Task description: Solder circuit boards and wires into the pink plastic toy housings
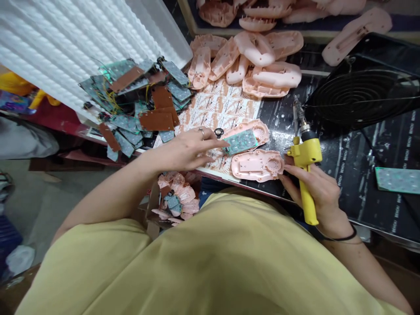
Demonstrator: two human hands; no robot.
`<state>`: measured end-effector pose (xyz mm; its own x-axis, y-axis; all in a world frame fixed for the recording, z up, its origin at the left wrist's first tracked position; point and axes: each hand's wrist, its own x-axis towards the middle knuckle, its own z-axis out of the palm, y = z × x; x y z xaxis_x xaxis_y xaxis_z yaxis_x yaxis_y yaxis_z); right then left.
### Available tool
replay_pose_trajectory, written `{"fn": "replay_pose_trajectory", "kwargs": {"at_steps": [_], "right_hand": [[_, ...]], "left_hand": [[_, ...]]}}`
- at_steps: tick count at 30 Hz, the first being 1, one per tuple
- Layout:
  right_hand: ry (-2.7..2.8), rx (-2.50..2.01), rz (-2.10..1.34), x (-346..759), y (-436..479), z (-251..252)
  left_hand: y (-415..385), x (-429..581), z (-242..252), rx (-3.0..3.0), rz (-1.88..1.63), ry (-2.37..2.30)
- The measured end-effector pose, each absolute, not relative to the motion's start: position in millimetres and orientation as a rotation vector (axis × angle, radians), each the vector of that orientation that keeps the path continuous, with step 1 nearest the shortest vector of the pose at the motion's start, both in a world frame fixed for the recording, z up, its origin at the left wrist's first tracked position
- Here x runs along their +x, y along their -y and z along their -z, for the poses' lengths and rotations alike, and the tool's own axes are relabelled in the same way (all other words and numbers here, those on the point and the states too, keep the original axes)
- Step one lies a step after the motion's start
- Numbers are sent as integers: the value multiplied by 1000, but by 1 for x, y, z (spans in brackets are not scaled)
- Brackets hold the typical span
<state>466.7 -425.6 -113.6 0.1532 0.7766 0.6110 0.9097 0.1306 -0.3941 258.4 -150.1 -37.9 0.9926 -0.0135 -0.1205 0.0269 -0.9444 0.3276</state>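
My left hand [188, 148], a ring on one finger, reaches over the bench with its fingers stretched out and apart. Its fingertips are at the left end of a green circuit board [241, 141], which lies on a pink plastic shell half [261, 130]. A small round black part [218, 132] sits beside those fingers. My right hand [316, 186] holds a yellow soldering gun [308, 175], metal tip pointing away from me. Its thumb and a fingertip also meet the right end of a second pink shell half [256, 165], open side up.
Circuit boards with wires and brown backs [160, 107] are heaped at left by white foam [82, 39]. Pink shells [275, 74] pile up at the back. A black fan [361, 96] stands right; another board [398, 180] lies nearby. A box of pink parts [180, 192] sits below the edge.
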Motion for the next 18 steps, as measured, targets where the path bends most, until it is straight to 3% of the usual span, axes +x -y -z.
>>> {"fn": "replay_pose_trajectory", "kwargs": {"at_steps": [5, 10, 18], "right_hand": [[1648, -1668, 256, 467, 425, 115], [1644, -1646, 239, 467, 427, 117], [1814, -1610, 241, 469, 428, 120]], "left_hand": [[172, 270, 70, 2699, -211, -35], [170, 290, 80, 2180, -438, -195], [141, 309, 15, 1604, -800, -301]]}}
